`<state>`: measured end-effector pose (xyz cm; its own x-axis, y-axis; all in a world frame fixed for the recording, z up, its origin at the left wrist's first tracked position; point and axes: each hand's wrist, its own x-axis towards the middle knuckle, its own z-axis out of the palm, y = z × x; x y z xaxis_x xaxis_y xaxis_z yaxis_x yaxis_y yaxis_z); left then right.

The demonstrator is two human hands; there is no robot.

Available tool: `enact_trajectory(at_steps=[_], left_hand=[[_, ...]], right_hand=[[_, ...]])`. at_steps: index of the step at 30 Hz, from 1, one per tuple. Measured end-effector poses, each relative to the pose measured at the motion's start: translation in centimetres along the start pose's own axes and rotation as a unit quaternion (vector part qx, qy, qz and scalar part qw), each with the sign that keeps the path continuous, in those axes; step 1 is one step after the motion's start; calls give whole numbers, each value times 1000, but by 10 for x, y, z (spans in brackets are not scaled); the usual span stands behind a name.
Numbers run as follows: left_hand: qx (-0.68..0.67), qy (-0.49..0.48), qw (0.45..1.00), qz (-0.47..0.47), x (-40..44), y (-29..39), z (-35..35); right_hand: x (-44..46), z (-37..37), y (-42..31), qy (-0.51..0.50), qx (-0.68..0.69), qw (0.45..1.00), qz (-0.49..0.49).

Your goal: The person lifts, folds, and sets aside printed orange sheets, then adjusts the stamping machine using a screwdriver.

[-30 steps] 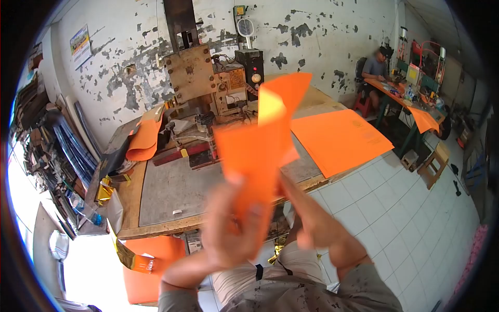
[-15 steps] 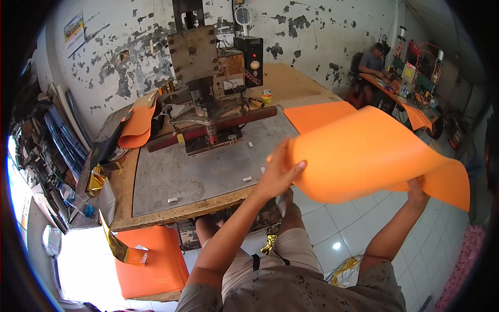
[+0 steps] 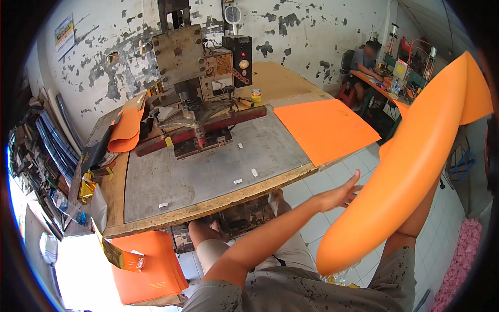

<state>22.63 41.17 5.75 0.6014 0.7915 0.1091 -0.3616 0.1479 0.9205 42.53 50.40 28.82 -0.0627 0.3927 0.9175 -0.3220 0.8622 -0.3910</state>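
Observation:
A large, flexible orange sheet (image 3: 395, 192), bowed into a curve, is up in the air at my right side. My left hand (image 3: 340, 195) is beside its near face, fingers apart; whether the fingertips touch it I cannot tell. The sheet hides my right hand, and only that forearm shows behind it; the raised sheet hangs from that side. On the table's right corner lies a flat orange sheet (image 3: 325, 125) with a small round mark. In front of me stands a press machine (image 3: 179, 57) over a grey metal plate (image 3: 208, 171) with small white pieces on it.
Orange sheets with gold print (image 3: 148, 281) are stacked at lower left, gold foil (image 3: 122, 255) on top. A curled orange sheet (image 3: 125, 132) lies left of the press. A small can (image 3: 256, 95) stands behind. Another person (image 3: 364, 62) sits at a far bench.
The orange sheet has swung right and tilted steeply upward. My left hand has come off its edge and opened. The flat sheet on the table is now uncovered, and the view has shifted slightly.

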Motion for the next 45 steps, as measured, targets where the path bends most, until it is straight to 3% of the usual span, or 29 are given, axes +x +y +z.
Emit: enact_trajectory(at_steps=[4, 7, 12, 15, 17, 18, 21, 23, 32, 38, 45], left_hand=[[-122, -37, 986, 106, -4, 27, 35], [-111, -49, 977, 173, -31, 59, 23], [34, -17, 950, 310, -101, 133, -14], [199, 72, 909, 360, -121, 167, -14], [357, 245, 839, 329, -118, 187, 3], [365, 306, 836, 272, -115, 201, 6], [372, 351, 820, 254, -103, 241, -17], [366, 304, 827, 299, -90, 267, -44], [462, 359, 751, 308, -41, 344, -82], [512, 372, 724, 276, -30, 357, -78], [513, 356, 732, 273, -24, 356, -72]], right_hand=[[36, -22, 3, 41, -110, 993, -4], [50, -63, -2, 83, -207, 974, 49], [44, -113, -13, 122, -284, 941, 139], [42, -113, -18, 141, -275, 938, 157], [39, -107, -23, 158, -272, 936, 156], [39, -102, -26, 164, -271, 936, 151], [40, -110, -27, 155, -241, 941, 179], [42, -120, -22, 138, -216, 946, 196], [75, -136, -17, 149, -192, 953, 179], [84, -155, -13, 155, -181, 954, 180], [77, -164, -24, 165, -200, 950, 174]])
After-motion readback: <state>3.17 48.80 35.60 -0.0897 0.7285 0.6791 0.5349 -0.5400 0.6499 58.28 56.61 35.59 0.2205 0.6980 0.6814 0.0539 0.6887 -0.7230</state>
